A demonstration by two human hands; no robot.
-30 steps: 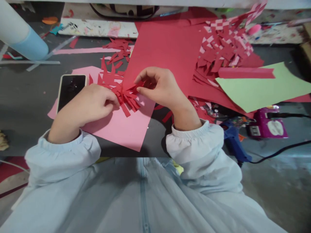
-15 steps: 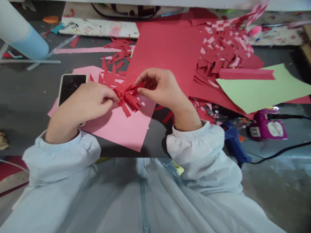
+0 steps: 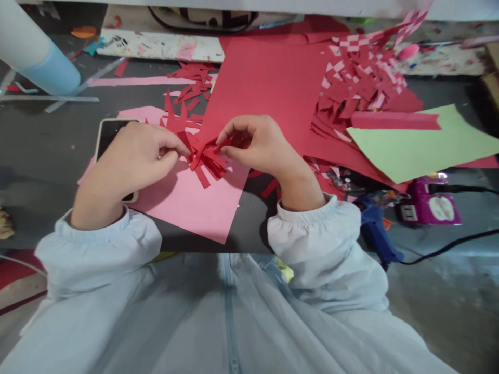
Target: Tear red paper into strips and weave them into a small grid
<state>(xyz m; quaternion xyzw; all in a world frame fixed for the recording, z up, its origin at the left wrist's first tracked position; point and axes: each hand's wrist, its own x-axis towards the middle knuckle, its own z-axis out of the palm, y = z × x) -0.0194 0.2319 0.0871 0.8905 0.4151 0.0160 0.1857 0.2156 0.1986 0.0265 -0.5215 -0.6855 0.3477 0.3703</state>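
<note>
Between my hands is a bundle of red paper strips, crossed and spread at the ends, above a pink paper sheet. My left hand pinches the bundle's left side between thumb and forefinger. On the other side, my right hand has thumb and fingertips closed on strip ends; its curled fingers partly hide them. A phone lies partly under my left hand and wrist. Behind the bundle are cut red paper pieces with pointed ends.
A large red sheet stretches toward the back. Woven red-and-pink paper and a green sheet lie at the right. Nearer are a blue glue gun, its cord and a purple box. A white-and-blue bottle stands far left.
My left hand has shifted slightly left and up, its fingertips still at the strips' left side. My right hand has dropped a little. The strips have barely moved.
</note>
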